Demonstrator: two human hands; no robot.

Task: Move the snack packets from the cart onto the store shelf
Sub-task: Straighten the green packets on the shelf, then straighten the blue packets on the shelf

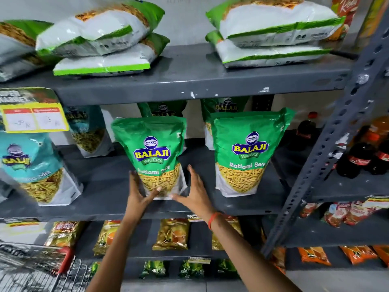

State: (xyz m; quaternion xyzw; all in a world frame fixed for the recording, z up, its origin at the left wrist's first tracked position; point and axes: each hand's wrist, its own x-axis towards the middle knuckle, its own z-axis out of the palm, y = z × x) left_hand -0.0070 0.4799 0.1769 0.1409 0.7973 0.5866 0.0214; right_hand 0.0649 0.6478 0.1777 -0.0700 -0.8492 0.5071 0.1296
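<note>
A green Balaji Ratlami Sev packet [152,152] stands upright on the middle grey shelf [105,199]. My left hand [140,193] grips its lower left corner with the thumb across the front. My right hand [194,191] holds its lower right edge, fingers spread upward. A second green Ratlami Sev packet [247,152] stands upright to the right, apart from my hands. More green packets stand behind both. The wire cart [35,268] with a red handle shows at the bottom left; its contents are not visible.
Teal Balaji mix packets [33,165] stand at the left of the same shelf. White-and-green bags [101,39] lie stacked on the top shelf. A slotted upright post [328,148] borders the right; cola bottles [362,157] stand beyond it. Gold packets [171,233] fill the lower shelf.
</note>
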